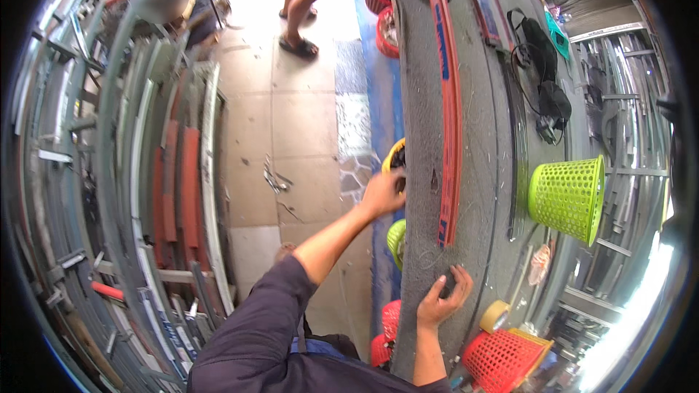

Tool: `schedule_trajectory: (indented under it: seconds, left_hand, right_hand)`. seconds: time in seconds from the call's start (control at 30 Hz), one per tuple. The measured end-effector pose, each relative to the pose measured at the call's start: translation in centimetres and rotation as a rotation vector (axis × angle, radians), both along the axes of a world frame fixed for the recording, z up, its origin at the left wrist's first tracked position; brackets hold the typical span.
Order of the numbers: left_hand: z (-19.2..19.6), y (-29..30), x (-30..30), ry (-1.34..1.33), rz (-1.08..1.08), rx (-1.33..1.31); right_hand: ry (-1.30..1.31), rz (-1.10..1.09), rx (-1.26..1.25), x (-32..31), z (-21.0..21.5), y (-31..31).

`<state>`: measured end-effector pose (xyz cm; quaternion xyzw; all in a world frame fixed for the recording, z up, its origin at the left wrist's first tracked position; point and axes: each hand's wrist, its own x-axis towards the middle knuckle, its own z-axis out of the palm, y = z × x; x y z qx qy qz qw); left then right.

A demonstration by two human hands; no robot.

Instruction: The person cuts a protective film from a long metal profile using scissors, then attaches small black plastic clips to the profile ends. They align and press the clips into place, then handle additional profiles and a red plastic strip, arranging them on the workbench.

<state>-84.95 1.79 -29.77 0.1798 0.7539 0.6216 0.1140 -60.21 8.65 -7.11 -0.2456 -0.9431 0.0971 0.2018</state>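
- My left hand (382, 195) is stretched out to the near edge of the grey carpeted workbench (422, 138), its fingers curled at the rim of a yellow basket (394, 155) that hangs just below that edge; I cannot tell whether they actually grip it.
- My right hand (443, 297) rests on the bench top closer to me, fingers bent over a small dark object I cannot make out, so I cannot tell if it is clamped.
- A long orange-red profile strip (451, 124) lies lengthwise on the bench between and beyond my hands.
- A lime-green basket (569, 199) lies on its side further right, a roll of tape (494, 315) and a red basket (506, 358) near my right wrist.
- Another person's legs (300, 7) stand on the tiled floor ahead.
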Motion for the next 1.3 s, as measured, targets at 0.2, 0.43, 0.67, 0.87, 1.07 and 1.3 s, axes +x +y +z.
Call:
schedule_trajectory:
  seconds: [0.2,0.43,0.67,0.87,1.07,1.3]
  left_hand:
    - [-4.4,-19.0,14.7,-0.491,-0.545,-0.434]
    - [-6.7,-38.0,8.2,-1.387,0.349,-0.658]
    - [-7.3,-32.9,-25.4,-0.632,0.223,-0.911]
    - [-2.9,-10.7,-53.4,0.450,0.033,-0.715]
    - [-2.6,4.8,-67.9,0.406,-0.046,-0.848]
    - [-2.5,7.1,-79.2,0.377,0.041,-0.876]
  right_hand:
    - [0.075,-0.030,-0.107,-0.7,0.1,-0.4]
    - [-0.007,-0.074,-0.089,-1.4,0.9,-0.5]
    - [-0.060,-0.128,-0.115,-1.8,1.4,-0.7]
    - [-0.157,-0.314,-0.013,-3.3,0.9,-3.3]
    - [-0.395,-1.083,0.141,-6.6,0.5,-7.5]
    - [-0.450,-1.084,0.118,-8.6,1.8,-7.2]
